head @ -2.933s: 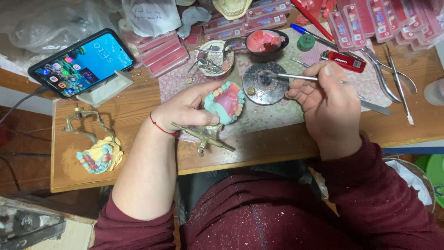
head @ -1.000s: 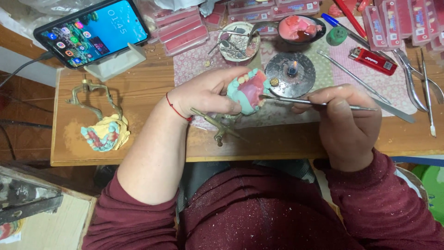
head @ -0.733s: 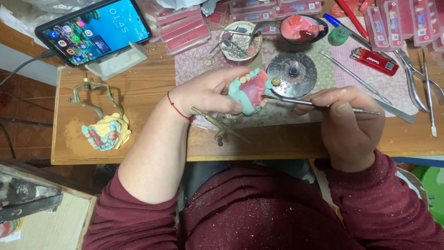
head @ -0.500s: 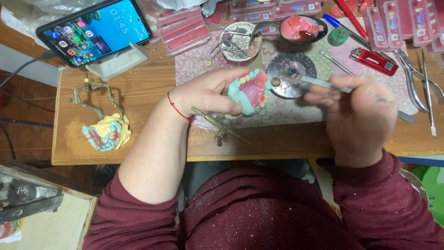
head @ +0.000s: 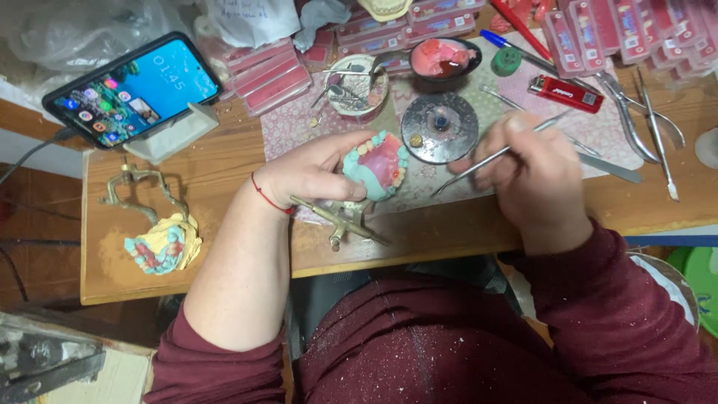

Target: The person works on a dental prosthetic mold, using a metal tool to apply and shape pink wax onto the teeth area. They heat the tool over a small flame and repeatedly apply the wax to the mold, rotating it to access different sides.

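Pink wax and small teeth make the denture model (head: pixel 376 164), mid-frame, look fragile; best held by its teal base, as the left hand (head: pixel 310 173) does, fingers curled around it. Right hand (head: pixel 532 173) pinches a thin metal tool (head: pixel 495 155).

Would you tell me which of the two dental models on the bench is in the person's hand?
The teal-based model beside the round metal dish, in the left hand; the yellowish one lies untouched at the bench's left end.
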